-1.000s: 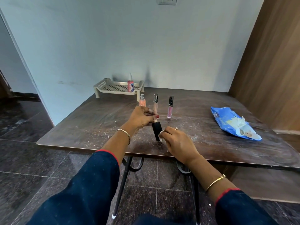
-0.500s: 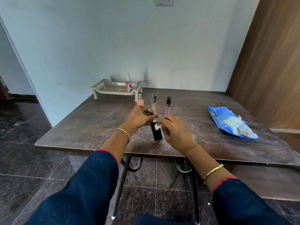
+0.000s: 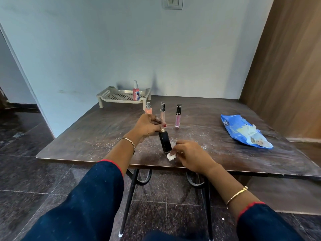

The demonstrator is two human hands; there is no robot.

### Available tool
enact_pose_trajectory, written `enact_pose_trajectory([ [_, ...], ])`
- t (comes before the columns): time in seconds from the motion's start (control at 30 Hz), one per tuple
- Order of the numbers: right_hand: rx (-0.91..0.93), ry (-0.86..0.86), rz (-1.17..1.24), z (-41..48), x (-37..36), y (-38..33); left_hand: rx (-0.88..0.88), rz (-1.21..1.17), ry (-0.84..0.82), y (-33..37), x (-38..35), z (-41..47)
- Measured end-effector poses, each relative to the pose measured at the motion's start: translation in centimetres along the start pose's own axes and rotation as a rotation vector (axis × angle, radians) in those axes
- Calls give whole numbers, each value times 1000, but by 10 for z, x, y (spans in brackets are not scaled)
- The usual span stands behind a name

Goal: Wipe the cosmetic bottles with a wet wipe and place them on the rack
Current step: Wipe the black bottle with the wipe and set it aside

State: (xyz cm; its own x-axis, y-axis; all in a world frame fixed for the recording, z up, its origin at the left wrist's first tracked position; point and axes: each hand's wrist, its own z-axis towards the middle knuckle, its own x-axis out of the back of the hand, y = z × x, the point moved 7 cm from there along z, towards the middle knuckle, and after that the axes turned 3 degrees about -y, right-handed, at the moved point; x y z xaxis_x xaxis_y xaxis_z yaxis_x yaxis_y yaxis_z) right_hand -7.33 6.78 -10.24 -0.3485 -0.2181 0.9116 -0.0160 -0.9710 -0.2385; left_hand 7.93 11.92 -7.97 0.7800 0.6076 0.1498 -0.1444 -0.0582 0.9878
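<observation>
— Where is the black bottle [image 3: 165, 142] found?

— It is held tilted low over the bench [image 3: 86, 133], near its front edge. The gold-collared top is enclosed by the left hand [image 3: 147, 126], whose grip is curled around it. Whether the base touches the bench cannot be told.

— And the other grip?

— A wadded white wet wipe [image 3: 171, 156] is pinched by the right hand [image 3: 191, 153] and is kept at the bottle's lower end.

— What else is seen?

— A pink pump bottle [image 3: 136, 92] is stood upright on the beige rack [image 3: 106, 94] by the wall. In front of the rack, a peach spray bottle [image 3: 148, 109], a pale gloss tube [image 3: 162, 112] and a pink gloss tube [image 3: 178, 117] are lined up upright. A blue pack of wipes [image 3: 243, 131] is laid well apart to the right.
</observation>
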Motion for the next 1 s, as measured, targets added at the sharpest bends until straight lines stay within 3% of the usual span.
enact_pose_trajectory([
  [0.2,-344,254,529,-11,12,39,-23,-58,-84,7,-1,-3],
  [0.37,-522,396,759,-14,13,53,-49,-64,-179,10,-6,-5],
  [0.5,-515,458,550,-10,21,48,-44,-29,-215,8,-5,-6],
  [0.7,-472,543,505,0,24,35,-7,-13,-212,1,-4,-6],
  [0.87,-328,469,400,16,24,15,-7,-40,-179,-4,-5,-5],
  [1.0,-161,431,157,27,24,-6,-8,-110,-96,-7,2,-2],
])
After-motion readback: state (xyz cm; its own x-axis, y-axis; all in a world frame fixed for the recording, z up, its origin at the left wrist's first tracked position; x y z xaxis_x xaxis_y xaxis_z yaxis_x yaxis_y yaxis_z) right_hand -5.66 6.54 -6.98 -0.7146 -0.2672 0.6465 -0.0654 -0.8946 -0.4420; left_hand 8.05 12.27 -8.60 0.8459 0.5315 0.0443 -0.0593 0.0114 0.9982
